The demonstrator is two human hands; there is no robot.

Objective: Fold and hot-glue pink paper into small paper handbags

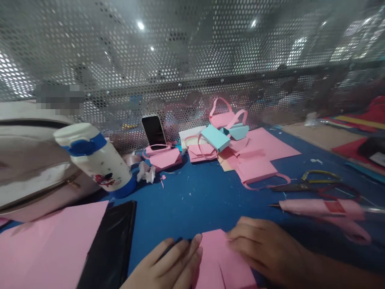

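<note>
A folded sheet of pink paper [212, 257] lies on the blue table at the bottom middle, with a slit or fold line down its lower part. My left hand [171, 263] holds its left edge, fingers close together and fingertips on the paper. At the upper right edge, my right hand [267, 249] pinches the paper between thumb and bent fingers; the right fingertips are slightly blurred. The paper's bottom end runs out of view. Right of my right hand lies a pink glue gun [323, 208], its nozzle pointing left.
Small pink paper bags [255, 168] and blue paper bags [215, 137] sit at the back. Scissors [294, 188] lie behind the glue gun. A bottle [99, 160], phone [154, 130], backpack [36, 160], black flat case [111, 245] and pink sheets [57, 241] surround the left side. Perforated metal panel [186, 52] stands behind.
</note>
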